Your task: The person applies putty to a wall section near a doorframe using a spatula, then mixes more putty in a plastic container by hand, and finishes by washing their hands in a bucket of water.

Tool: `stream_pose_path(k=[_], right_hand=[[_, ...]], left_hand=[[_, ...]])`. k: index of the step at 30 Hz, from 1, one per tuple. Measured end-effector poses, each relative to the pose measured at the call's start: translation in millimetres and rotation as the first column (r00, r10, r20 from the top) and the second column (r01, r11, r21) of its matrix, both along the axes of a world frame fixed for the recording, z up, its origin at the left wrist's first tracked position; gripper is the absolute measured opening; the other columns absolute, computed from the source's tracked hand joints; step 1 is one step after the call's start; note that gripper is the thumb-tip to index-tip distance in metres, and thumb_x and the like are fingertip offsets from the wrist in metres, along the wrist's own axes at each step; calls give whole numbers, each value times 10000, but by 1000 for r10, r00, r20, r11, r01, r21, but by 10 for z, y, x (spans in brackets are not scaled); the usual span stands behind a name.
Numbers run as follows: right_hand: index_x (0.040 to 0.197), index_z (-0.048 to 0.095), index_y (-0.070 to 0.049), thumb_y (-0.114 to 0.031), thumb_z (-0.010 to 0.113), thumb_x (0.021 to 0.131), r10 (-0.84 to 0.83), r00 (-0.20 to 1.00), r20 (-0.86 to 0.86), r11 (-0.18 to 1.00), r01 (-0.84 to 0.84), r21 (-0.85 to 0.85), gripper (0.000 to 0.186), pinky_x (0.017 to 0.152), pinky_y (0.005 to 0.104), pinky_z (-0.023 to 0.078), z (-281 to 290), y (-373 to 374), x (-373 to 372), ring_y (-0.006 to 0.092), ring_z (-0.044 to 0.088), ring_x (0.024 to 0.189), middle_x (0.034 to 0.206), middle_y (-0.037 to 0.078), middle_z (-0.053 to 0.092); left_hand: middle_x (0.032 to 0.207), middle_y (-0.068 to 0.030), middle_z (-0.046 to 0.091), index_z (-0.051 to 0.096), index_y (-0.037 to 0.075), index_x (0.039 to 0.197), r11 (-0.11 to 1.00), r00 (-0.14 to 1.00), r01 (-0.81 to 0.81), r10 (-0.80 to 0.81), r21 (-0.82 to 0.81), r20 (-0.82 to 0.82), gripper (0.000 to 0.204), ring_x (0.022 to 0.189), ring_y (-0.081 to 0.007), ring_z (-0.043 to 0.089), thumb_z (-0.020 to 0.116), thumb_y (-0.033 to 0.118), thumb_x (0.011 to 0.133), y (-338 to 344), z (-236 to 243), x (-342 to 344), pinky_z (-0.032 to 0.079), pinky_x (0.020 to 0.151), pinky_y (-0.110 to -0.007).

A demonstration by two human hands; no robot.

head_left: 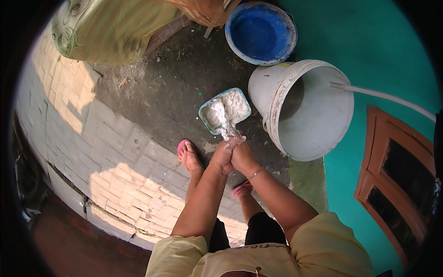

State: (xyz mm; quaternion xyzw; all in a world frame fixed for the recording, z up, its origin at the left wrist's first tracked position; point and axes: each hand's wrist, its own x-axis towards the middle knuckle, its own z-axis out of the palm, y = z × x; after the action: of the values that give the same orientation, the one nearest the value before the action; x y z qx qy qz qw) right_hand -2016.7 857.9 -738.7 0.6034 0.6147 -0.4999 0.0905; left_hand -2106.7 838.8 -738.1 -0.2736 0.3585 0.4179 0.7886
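Note:
A small rectangular tub (248, 112) with a blue-green rim stands on the dark ground in front of me. Thick white paste (236, 102) fills it. A tool thickly coated in white (218, 111) dips into the paste, and the coating hides its exact kind. My left hand (222, 158) and my right hand (242, 154) are clasped together at the tool's near end, just below the tub. Both have closed fingers, with white smears on them. The part of the handle inside my grip is hidden.
A large white bucket (265, 85) stands right of the tub, with a pale hose (392, 92) reaching into it. Behind it sits a blue basin (260, 32) against the green wall (369, 41). Patterned green cloth (110, 32) hangs far left; pale paving (110, 134) lies left.

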Motion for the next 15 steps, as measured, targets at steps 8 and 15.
stream_pose_path(k=[8,15], right_hand=[[874,563,31,-8,515,720,-27,931,-365,968,116,223,166,751,428,460,472,111,-68,415,554,886,886,248,573],[900,588,7,-46,586,759,62,826,-560,998,-51,36,150,670,345,502,1021,782,468,255,615,665,833,129,613]], left_hand=[[692,-74,586,610,18,777,975,867,-3,-108,-222,-487,204,558,-192,522,596,206,854,46,-438,81,426,549,-322],[622,-88,527,553,-18,801,914,628,299,-405,-274,-664,361,476,-204,528,484,303,951,193,-441,134,493,473,-358]])
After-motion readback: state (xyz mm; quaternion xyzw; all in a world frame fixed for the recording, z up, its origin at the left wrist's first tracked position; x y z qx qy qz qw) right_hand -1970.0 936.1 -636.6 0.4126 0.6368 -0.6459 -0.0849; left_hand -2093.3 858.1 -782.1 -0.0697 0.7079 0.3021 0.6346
